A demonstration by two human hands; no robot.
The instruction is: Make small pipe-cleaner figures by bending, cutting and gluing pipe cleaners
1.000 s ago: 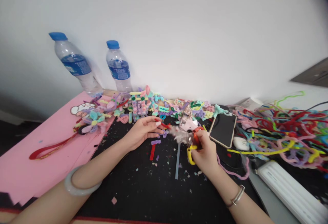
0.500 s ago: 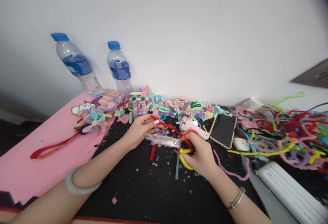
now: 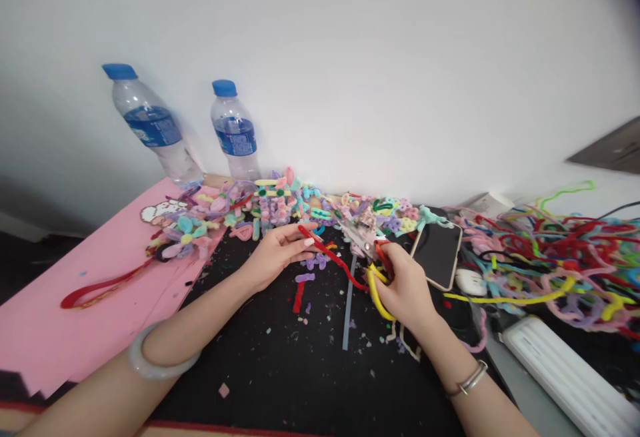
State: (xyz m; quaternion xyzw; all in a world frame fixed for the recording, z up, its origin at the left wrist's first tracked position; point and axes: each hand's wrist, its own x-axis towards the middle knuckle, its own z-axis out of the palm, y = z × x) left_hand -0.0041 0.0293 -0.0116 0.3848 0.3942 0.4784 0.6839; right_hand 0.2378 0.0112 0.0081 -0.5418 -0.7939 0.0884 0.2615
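Observation:
My left hand (image 3: 277, 255) pinches one end of a red pipe cleaner (image 3: 337, 262), which runs down and right toward my right hand. Yellow-and-orange-handled scissors (image 3: 381, 297) are gripped in my right hand (image 3: 407, 287), their blades pointing up and left, away from the red strand. Whether the right fingers also touch the strand's far end I cannot tell. Below the hands lie a short red piece (image 3: 299, 297), a small purple piece (image 3: 305, 277) and a translucent glue stick (image 3: 349, 310) on the black mat (image 3: 270, 370). A pale pink glue gun (image 3: 361, 243) is partly hidden behind the blades.
Two water bottles (image 3: 235, 133) stand against the wall. Finished pipe-cleaner shapes (image 3: 280, 207) line the back. To the right are a phone (image 3: 437, 255), a white earphone case (image 3: 471, 282), tangled pipe cleaners (image 3: 575, 250) and a white power strip (image 3: 570, 370). Pink sheets (image 3: 115, 270) lie left.
The scissors have swung from pointing left to pointing up-left and moved right with my right hand. The red strand now hangs lower toward that hand; my left hand has barely shifted.

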